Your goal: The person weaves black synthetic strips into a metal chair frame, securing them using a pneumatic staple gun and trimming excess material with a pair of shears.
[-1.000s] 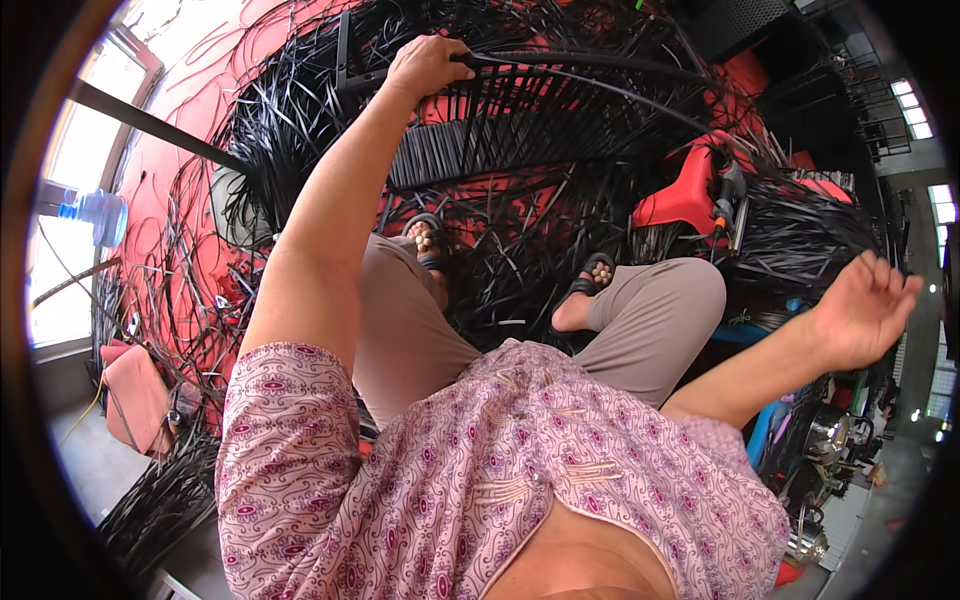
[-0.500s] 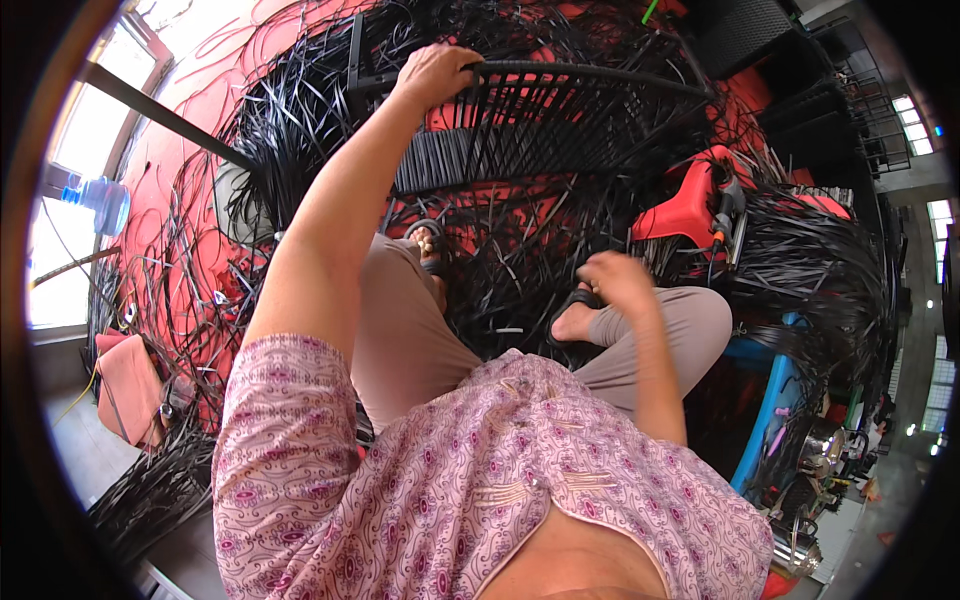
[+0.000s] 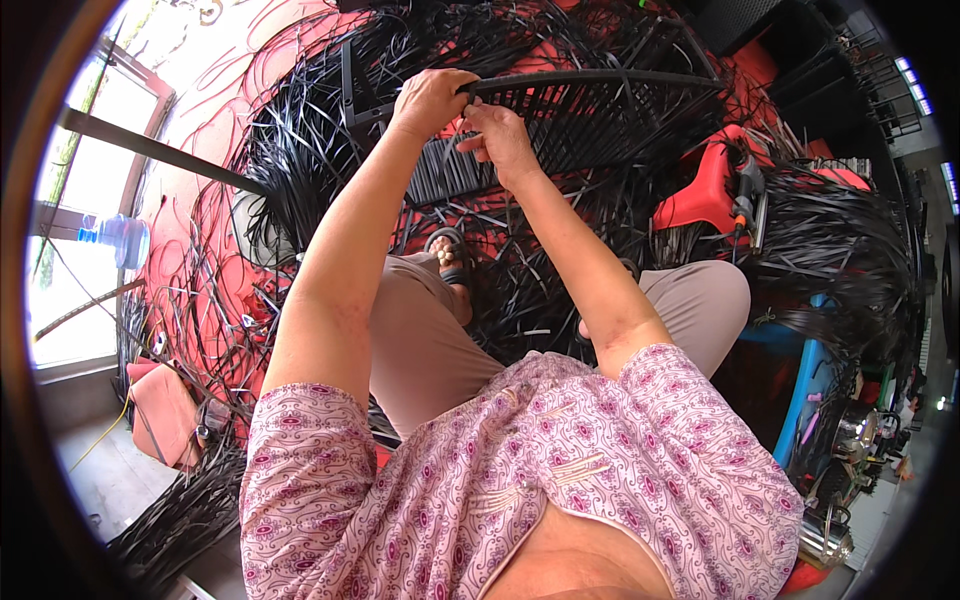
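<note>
A black frame [image 3: 600, 77] with strips woven across it stands ahead of me, its long rail curving to the right. My left hand [image 3: 430, 103] is closed over the left end of that rail. Close beside it, my right hand [image 3: 497, 140] pinches at the rail with thumb and forefinger, its other fingers curled. A black plastic strip appears to be between these fingertips, though the rail's dark colour makes its edges hard to follow. Below the rail, a tightly woven panel [image 3: 440, 172] shows flat black bands.
Loose black strips [image 3: 830, 235] lie heaped over the red floor [image 3: 195, 305]. On the right are a red plastic stool [image 3: 700, 195] with a power tool [image 3: 747, 195] against it and a blue-edged bin [image 3: 800, 405]. A water jug [image 3: 125, 240] stands by the left window.
My right hand has risen from beside my right knee to the rail, meeting my left hand. The left hand keeps its hold on the rail. The view has shifted slightly.
</note>
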`<action>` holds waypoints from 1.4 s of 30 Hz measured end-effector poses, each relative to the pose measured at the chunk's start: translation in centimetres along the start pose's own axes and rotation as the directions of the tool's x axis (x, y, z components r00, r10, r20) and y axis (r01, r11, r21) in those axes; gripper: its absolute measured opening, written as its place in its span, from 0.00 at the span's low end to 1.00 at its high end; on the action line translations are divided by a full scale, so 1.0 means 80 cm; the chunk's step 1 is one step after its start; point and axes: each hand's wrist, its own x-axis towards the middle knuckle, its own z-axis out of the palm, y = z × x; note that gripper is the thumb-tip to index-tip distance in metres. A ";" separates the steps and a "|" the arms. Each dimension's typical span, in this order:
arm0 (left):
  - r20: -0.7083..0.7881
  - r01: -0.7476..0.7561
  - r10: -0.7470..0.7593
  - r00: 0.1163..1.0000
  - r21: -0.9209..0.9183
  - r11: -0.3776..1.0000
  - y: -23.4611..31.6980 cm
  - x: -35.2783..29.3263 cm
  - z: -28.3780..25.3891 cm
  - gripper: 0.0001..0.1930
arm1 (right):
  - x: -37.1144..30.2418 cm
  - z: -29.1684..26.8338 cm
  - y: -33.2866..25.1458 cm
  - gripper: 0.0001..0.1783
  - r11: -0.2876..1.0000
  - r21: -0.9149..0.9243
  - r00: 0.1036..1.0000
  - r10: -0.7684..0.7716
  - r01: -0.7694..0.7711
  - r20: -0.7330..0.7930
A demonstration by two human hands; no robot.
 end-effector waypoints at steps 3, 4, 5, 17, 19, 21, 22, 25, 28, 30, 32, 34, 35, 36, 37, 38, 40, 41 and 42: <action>0.049 0.033 -0.031 0.998 -0.046 0.998 0.002 0.003 -0.005 0.18 | 0.005 -0.003 0.015 0.18 0.996 0.068 0.998 0.047 -0.050 0.051; 0.069 0.055 -0.050 0.996 -0.068 0.996 0.002 0.002 -0.004 0.18 | 0.005 -0.001 0.016 0.17 0.995 0.079 0.997 0.057 -0.062 0.060; 0.059 0.053 -0.048 0.997 -0.078 0.996 -0.006 0.003 0.002 0.18 | 0.004 0.001 0.019 0.17 0.996 0.076 0.998 0.039 -0.043 0.050; 0.149 -0.052 0.074 0.986 -0.150 0.987 -0.010 0.006 -0.008 0.21 | -0.003 -0.004 0.044 0.10 0.970 0.223 0.996 0.092 -0.093 0.013; 0.222 -0.052 0.094 0.971 -0.187 0.981 -0.011 0.010 -0.016 0.22 | 0.007 -0.004 0.050 0.11 0.965 0.246 0.996 0.089 -0.087 0.005; 0.265 0.000 0.105 0.959 -0.365 0.931 -0.015 0.009 -0.017 0.21 | 0.016 -0.003 0.059 0.13 0.952 0.291 0.995 0.103 -0.098 -0.003; 0.285 0.029 0.113 0.952 -0.448 0.893 -0.016 0.009 -0.017 0.20 | 0.020 -0.004 0.063 0.13 0.952 0.293 0.996 0.092 -0.088 0.000; 0.344 0.081 0.055 0.937 -0.368 0.926 -0.004 0.006 -0.025 0.21 | 0.022 -0.005 0.074 0.14 0.947 0.311 0.995 0.093 -0.078 -0.033; 0.328 0.144 -0.005 0.945 -0.401 0.905 0.003 -0.002 -0.024 0.17 | 0.019 0.003 0.076 0.14 0.938 0.337 0.985 0.128 -0.082 -0.114; 0.424 0.329 -0.117 0.898 -0.470 0.819 0.003 -0.001 -0.025 0.17 | 0.014 0.008 0.077 0.13 0.934 0.350 0.981 0.130 -0.072 -0.146; 0.550 0.478 -0.184 0.815 -0.459 0.749 0.005 -0.004 -0.024 0.20 | 0.005 0.011 0.082 0.11 0.916 0.386 0.967 0.188 -0.110 -0.171; 0.691 0.578 -0.193 0.697 -0.381 0.721 0.031 -0.001 -0.027 0.24 | 0.003 0.006 0.091 0.10 0.894 0.432 0.944 0.240 -0.124 -0.227; 0.695 0.595 -0.245 0.676 -0.318 0.738 0.044 -0.003 -0.030 0.27 | 0.005 0.007 0.095 0.10 0.879 0.460 0.927 0.269 -0.126 -0.260; 0.739 0.645 -0.273 0.616 -0.275 0.713 0.054 -0.006 -0.031 0.27 | 0.002 0.012 0.097 0.09 0.864 0.487 0.908 0.301 -0.131 -0.290; 0.778 0.691 -0.298 0.553 -0.228 0.686 0.062 -0.009 -0.031 0.26 | -0.002 0.016 0.099 0.08 0.853 0.502 0.905 0.317 -0.142 -0.283; 0.812 0.732 -0.322 0.487 -0.179 0.657 0.068 -0.010 -0.030 0.26 | -0.007 0.014 0.100 0.09 0.829 0.530 0.917 0.337 -0.180 -0.215; 0.842 0.754 -0.252 0.478 -0.245 0.610 0.055 -0.021 -0.020 0.25 | -0.012 0.022 0.102 0.09 0.788 0.591 0.930 0.328 -0.173 -0.165; 0.849 0.773 -0.247 0.467 -0.256 0.581 0.056 -0.024 -0.016 0.25 | -0.014 0.024 0.103 0.09 0.784 0.594 0.922 0.343 -0.177 -0.179; 0.855 0.791 -0.243 0.458 -0.267 0.551 0.056 -0.027 -0.013 0.25 | -0.015 0.027 0.102 0.09 0.780 0.599 0.914 0.358 -0.181 -0.190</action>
